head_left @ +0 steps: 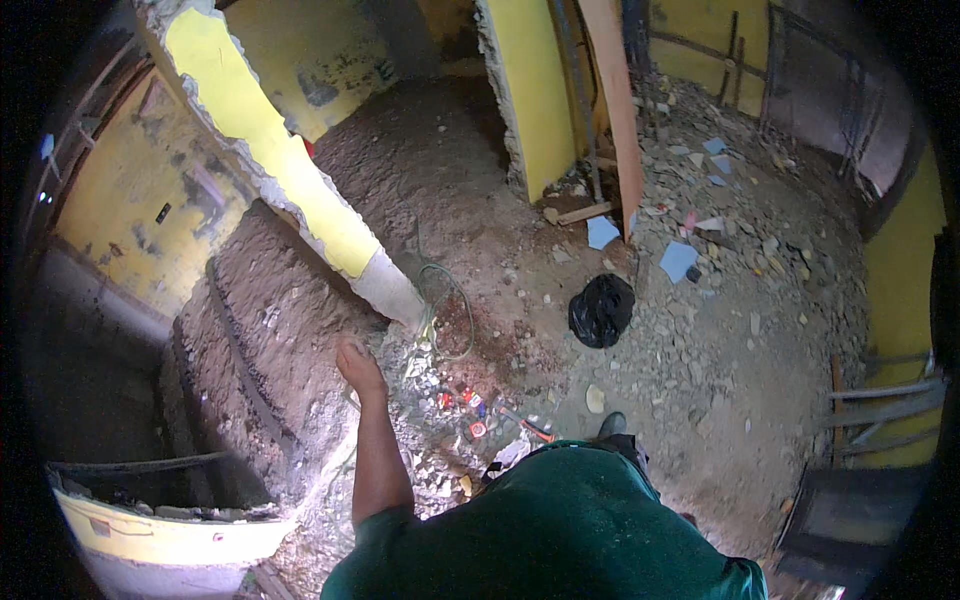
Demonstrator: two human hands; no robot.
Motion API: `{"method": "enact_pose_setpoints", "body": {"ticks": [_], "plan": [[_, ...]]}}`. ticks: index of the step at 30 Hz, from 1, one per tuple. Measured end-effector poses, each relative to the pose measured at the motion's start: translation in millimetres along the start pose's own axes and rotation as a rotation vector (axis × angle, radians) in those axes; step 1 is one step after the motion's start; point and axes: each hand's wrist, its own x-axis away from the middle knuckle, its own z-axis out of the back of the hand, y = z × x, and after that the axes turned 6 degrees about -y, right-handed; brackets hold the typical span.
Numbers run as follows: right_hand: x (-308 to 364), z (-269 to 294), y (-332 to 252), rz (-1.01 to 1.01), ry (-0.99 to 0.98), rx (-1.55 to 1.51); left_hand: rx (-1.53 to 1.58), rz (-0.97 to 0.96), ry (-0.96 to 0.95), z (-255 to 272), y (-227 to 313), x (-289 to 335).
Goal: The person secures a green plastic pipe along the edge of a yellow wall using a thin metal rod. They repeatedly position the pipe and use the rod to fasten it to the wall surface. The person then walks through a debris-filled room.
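Note:
My left hand [360, 366] is stretched forward over rubble, near the broken lower end of a yellow-painted wall [300, 190]. Its fingers are too small and too turned away to show whether they are closed, and no held thing shows. My right hand is out of sight. Close to my left forearm, small red and white packets [477, 429] lie among debris. A tool with an orange and black handle [530, 427] rests on the ground beside my green shirt. A thin greenish cord or hose [465, 310] curls on the dirt beyond the hand.
A black plastic bag [601, 311] sits ahead to the right. Broken tiles [678, 261] and stones cover the right-hand floor. A second broken wall [535, 95] and a leaning wooden board [615, 120] stand ahead. A dark pit [120, 390] lies at the left.

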Motion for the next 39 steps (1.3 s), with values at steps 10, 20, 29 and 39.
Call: {"method": "enact_pose_setpoints", "body": {"ticks": [10, 20, 29, 39], "plan": [[-284, 292, -153, 0.372, 0.033, -1.144, -0.202, 0.025, -0.01, -74, 68, -36], [-351, 229, -282, 0.287, -0.266, -0.392, 0.222, 0.434, 0.237, -114, -5, -130], [-430, 196, -489, 0.512, -0.295, -0.172, -0.218, 0.236, 0.087, -154, -39, -241], [-553, 268, -619, 0.214, -0.458, -0.455, 0.317, 0.513, 0.31, -187, -71, -242]]}}
